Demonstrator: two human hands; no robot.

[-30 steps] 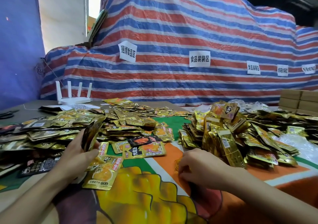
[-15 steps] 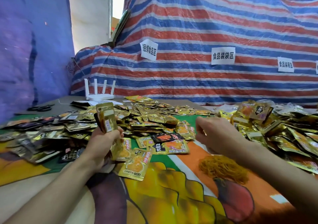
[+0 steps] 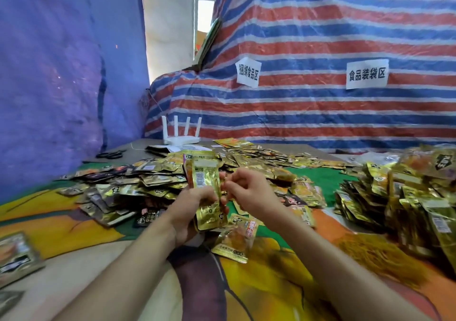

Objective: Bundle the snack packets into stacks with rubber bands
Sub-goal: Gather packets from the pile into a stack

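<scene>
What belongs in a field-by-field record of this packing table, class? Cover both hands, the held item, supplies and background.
Left hand: grips an upright stack of gold foil snack packets
Right hand: fingers curled beside the stack's edge; any band in them is not discernible
Supplies: heap of tan rubber bands on the colourful printed table cover, at right
Loose stock: flat spread of gold packets left, taller pile of gold packets right
Background: white four-antenna router, black scissors, red-blue striped tarpaulin

Both bare forearms reach forward and converge at the middle. The left hand (image 3: 188, 212) grips a stack of packets (image 3: 206, 180) upright, fingers curled round its lower half. The right hand (image 3: 249, 195), fingers curled, pinches just beside it; what it pinches is unclear.
</scene>
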